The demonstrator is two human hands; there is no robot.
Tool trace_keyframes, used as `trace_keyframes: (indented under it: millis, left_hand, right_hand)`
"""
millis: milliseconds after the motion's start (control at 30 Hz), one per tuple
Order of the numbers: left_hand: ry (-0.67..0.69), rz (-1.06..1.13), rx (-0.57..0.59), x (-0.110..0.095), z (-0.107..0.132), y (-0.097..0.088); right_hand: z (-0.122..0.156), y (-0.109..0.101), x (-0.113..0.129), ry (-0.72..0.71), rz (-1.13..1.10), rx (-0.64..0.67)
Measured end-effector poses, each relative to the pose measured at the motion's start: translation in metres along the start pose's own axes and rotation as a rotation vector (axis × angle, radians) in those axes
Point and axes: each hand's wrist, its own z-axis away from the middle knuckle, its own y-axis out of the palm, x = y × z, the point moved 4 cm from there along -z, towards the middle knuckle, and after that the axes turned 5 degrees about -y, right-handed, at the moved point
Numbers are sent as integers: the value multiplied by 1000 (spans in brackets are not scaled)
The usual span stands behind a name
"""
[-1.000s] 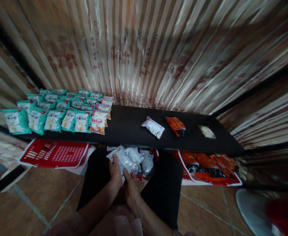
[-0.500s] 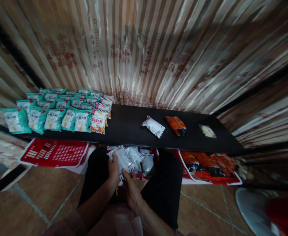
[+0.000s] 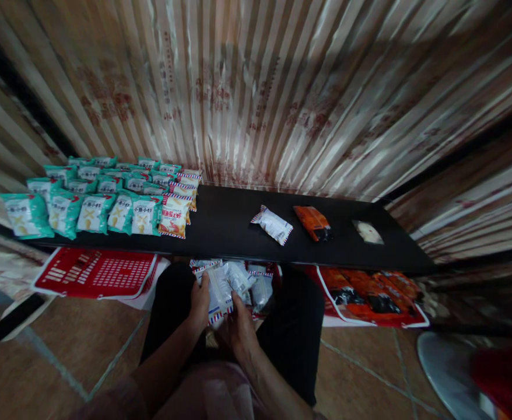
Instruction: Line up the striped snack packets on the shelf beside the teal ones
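Note:
Low between my knees, a white snack bag (image 3: 218, 291) with red-and-blue striped edges is held, its silvery-white printed side up. My left hand (image 3: 199, 304) pinches its left edge, thumb on top. At its lower right edge my right hand (image 3: 241, 328) closes on the bag, with some fingers hidden underneath. Just beyond lie several similar silver-white bags (image 3: 262, 290) in a red basket, mostly hidden by the held bag and my legs. Another striped white bag (image 3: 273, 225) lies alone on the black shelf above.
Rows of teal snack bags (image 3: 95, 213) and several striped bags (image 3: 175, 215) stand on the black shelf's (image 3: 225, 224) left. An orange packet (image 3: 312, 222) and a clear packet (image 3: 368, 233) lie rightward. Below are a red basket (image 3: 120, 274) and one (image 3: 402, 321) holding orange packets.
My right hand has shifted from the bag's lower edge to its right side. The bag has turned straighter and sits slightly lower in my hands.

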Motion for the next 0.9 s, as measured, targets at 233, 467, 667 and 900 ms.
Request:
trace_keyframes:
  millis: [233, 467, 667, 900]
  left_hand:
    - [79, -61, 44, 4, -5, -4]
    - [102, -153, 138, 4, -5, -2]
    - [119, -202, 176, 3, 0, 1]
    - [172, -291, 197, -1, 0, 2]
  right_hand:
    - [4, 5, 12, 31, -9, 144]
    - [11, 14, 28, 88, 9, 171]
    - [13, 19, 33, 67, 33, 173]
    - [12, 19, 30, 24, 9, 162]
